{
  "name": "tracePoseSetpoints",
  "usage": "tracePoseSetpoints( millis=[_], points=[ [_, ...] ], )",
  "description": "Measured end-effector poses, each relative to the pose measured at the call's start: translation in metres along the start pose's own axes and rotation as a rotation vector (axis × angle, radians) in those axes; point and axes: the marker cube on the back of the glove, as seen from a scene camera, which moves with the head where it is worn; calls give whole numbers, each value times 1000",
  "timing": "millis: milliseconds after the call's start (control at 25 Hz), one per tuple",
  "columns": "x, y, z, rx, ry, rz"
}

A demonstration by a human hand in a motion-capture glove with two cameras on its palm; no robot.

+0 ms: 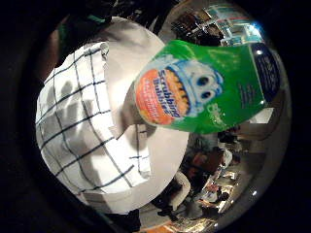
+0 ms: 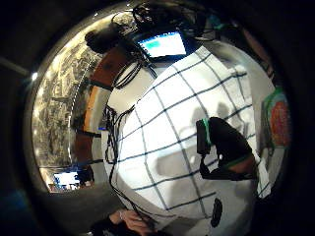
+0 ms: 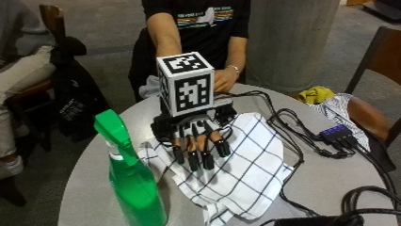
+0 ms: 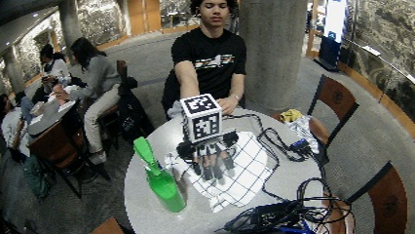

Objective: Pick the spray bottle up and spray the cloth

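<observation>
A green spray bottle (image 3: 130, 178) stands upright on the round grey table (image 3: 94, 165), at the near edge beside the cloth. The white cloth with dark checks (image 3: 241, 162) lies spread across the table's middle. My gloved right hand (image 3: 197, 141) hovers over the cloth's edge nearest the bottle, fingers straight and pointing down, holding nothing. The bottle's label (image 1: 194, 94) looms large in the little finger side palm view, close to the palm but apart from it. The cloth (image 2: 172, 142) fills the thumb side view, with a fingertip (image 2: 221, 142) above it.
Black cables (image 3: 294, 132) and a small purple-lit hub (image 3: 335, 134) lie on the table beside the cloth. The person's bare hand (image 3: 224, 79) rests at the far table edge. Chairs (image 3: 370, 94) stand around, one with a yellow item and cloth on its seat.
</observation>
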Motion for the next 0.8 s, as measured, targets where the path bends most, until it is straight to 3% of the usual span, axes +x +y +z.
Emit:
tracePoseSetpoints(
  millis=[240,801],
  points=[
    [36,27,-11,98,-114,41],
    [119,82,-22,377,-832,275]
  ],
)
